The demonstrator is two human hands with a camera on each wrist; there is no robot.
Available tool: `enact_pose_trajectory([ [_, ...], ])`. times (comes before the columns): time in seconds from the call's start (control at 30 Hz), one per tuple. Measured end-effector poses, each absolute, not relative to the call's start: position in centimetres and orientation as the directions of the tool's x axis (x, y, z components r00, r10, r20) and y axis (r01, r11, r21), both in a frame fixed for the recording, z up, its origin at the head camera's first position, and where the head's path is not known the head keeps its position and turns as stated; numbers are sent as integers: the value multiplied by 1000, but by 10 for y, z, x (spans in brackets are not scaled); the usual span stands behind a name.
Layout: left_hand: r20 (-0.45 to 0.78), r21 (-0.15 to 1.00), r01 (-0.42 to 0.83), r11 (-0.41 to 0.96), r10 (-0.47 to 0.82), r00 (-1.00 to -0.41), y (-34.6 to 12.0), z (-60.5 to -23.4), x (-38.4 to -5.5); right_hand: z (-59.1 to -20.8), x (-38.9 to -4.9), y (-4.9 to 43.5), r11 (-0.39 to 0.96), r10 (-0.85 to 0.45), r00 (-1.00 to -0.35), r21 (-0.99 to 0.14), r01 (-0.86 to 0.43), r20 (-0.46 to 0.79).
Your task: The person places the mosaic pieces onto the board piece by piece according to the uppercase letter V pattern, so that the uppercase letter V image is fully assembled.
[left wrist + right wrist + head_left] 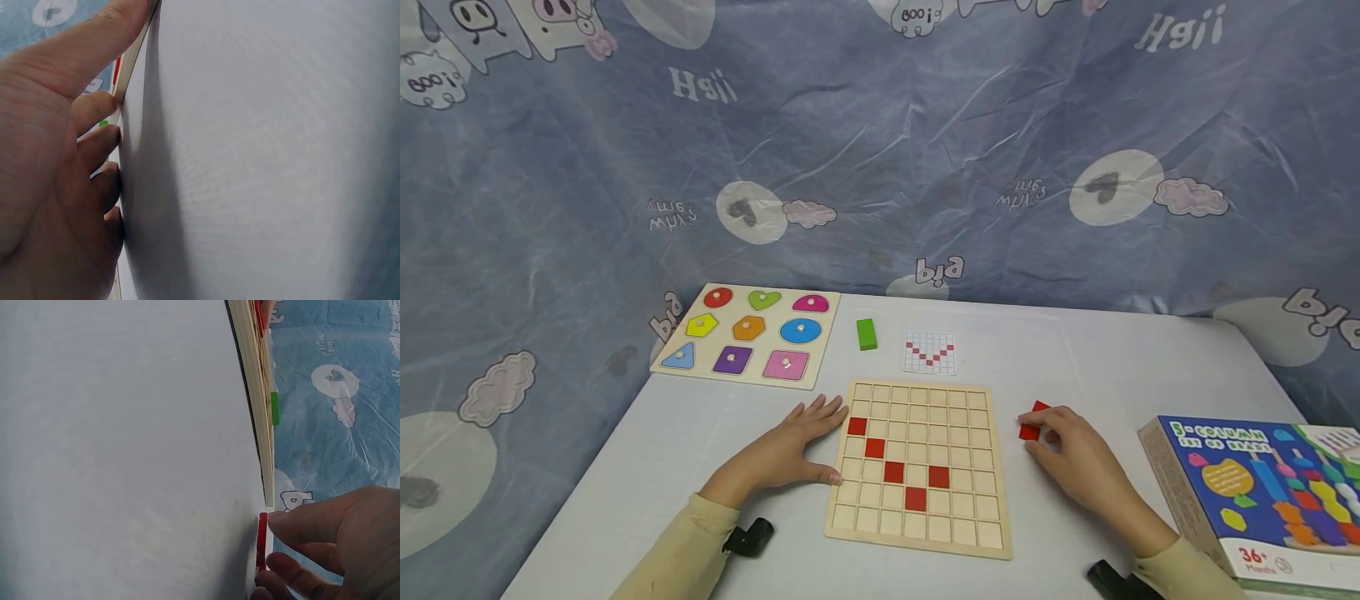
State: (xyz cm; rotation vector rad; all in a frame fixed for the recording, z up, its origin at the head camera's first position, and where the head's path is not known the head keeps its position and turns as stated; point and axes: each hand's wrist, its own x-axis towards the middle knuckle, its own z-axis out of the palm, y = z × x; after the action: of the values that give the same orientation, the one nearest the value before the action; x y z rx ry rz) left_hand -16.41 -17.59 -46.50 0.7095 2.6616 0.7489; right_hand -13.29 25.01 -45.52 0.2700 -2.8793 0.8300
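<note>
On the white table lies a wooden grid board (921, 533) with several red square tiles (915, 499) set in its cells. Spread along the board's left edge, my left hand (786, 450) rests with its thumb and fingertips touching the rim. Right of the board, my right hand (1071, 454) pinches at a small red block or stack of tiles (1028, 432) low on the table, partly covered by the fingers. In the right wrist view, the thumb and fingers meet that red piece (262, 540) from its two ends. A small pattern card (930, 353) showing a red V lies behind the board.
A shape puzzle board (760, 340) with knobbed pieces lies at the back left. Near it is a green block (867, 334). At the right stands a colourful toy box (1262, 500). A patterned blue cloth (880, 167) hangs behind the table.
</note>
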Motion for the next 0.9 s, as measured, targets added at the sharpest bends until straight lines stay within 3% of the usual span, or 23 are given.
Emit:
enact_pose_trajectory([
  [0.33,-139,546,385,745,533,-835,-176,-465,-165,-457,-135,251,849,-113,-983,-500,-170,142],
  [0.67,-134,542,393,743,538,-832,-176,-464,-165,-458,-135,251,843,-149,-970,-489,-227,193],
  [0.9,-130,544,395,740,540,-832,-176,-464,-164,-458,-134,250,843,-140,-980,-503,-192,138],
])
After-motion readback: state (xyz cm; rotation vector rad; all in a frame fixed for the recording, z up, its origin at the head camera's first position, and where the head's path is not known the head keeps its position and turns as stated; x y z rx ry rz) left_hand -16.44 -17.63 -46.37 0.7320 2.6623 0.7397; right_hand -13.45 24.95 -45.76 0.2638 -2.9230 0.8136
